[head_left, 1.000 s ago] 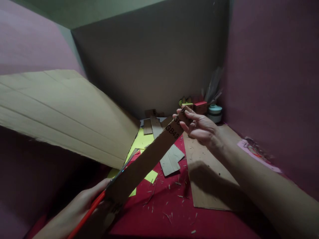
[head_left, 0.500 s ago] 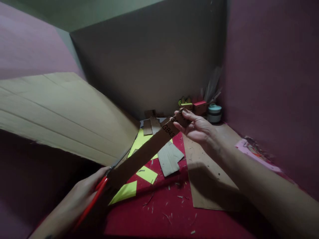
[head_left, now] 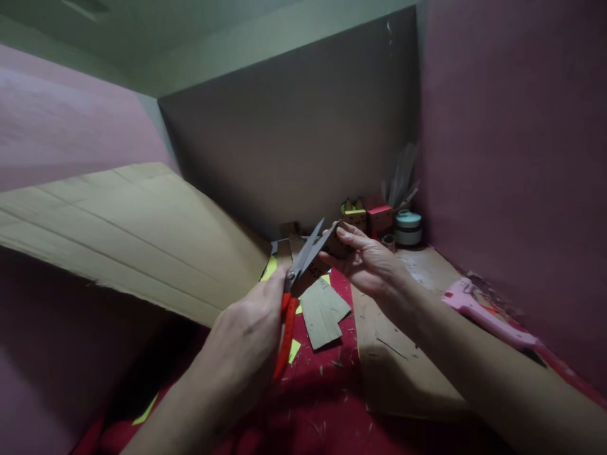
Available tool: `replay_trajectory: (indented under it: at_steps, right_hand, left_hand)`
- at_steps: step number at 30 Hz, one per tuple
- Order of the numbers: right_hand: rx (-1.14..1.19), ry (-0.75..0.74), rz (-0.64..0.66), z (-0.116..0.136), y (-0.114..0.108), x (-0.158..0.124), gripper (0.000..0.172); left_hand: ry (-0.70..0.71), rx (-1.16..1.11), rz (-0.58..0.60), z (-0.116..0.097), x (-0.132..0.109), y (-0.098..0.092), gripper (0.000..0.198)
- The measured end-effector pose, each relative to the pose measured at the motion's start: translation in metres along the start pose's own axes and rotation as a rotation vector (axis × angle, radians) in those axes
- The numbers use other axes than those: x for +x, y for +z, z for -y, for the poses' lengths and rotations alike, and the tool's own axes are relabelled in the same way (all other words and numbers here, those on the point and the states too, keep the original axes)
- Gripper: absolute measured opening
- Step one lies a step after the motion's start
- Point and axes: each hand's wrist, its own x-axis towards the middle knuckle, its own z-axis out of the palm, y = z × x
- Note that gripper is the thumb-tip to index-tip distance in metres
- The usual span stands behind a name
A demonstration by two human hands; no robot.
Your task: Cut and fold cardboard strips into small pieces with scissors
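My left hand point(head_left: 246, 332) is closed round the red handles of a pair of scissors point(head_left: 298, 278), whose grey blades point up and to the right. The blades lie against a brown cardboard strip point(head_left: 327, 249) with black print. My right hand point(head_left: 365, 262) pinches the far end of that strip between thumb and fingers. Most of the strip is hidden behind the scissors and my left hand. Both hands hover over a red surface point(head_left: 327, 392) strewn with small shavings.
A large cardboard sheet point(head_left: 128, 234) leans in from the left. Cut cardboard pieces point(head_left: 322, 313) and yellow paper scraps point(head_left: 294, 349) lie below the hands, a flat brown board point(head_left: 403, 354) to the right. A pink tool point(head_left: 488, 313) lies at right. Small boxes point(head_left: 365, 218) and a teal-lidded jar point(head_left: 408, 227) stand at the back.
My left hand has risen and moved right with the scissors, the blades now up by my right hand. The long strip that stretched down to the left is no longer seen there.
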Motion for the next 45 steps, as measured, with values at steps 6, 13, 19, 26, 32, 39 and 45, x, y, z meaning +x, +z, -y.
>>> replay_trajectory:
  at_steps: [6,13,19,26,32,39,45]
  right_hand:
    - [0.004,0.003,0.049,-0.002,0.0,-0.003,0.014]
    - [-0.003,0.009,0.103,-0.005,-0.004,-0.002,0.011]
    - [-0.014,0.018,0.147,-0.006,-0.006,-0.001,0.01]
    - [-0.011,0.049,0.146,-0.009,-0.011,0.002,0.012]
    - [0.02,0.069,0.13,-0.01,-0.009,0.0,0.012]
    - [0.039,0.075,0.099,-0.01,-0.007,-0.002,0.012]
    - [0.042,0.088,0.03,-0.007,-0.004,-0.003,0.011]
  left_hand:
    - [-0.1,0.23,0.121,-0.01,0.015,0.003,0.059]
    - [-0.13,0.318,0.193,-0.01,0.019,0.001,0.066]
    - [-0.1,0.336,0.146,0.001,0.021,0.007,0.062]
    - [-0.1,0.337,0.158,0.002,0.019,0.007,0.059]
    - [-0.066,0.336,0.154,0.003,0.017,0.005,0.051]
    - [-0.058,0.367,0.157,0.001,0.018,0.004,0.042]
    - [-0.041,0.259,0.136,0.002,0.02,-0.008,0.045]
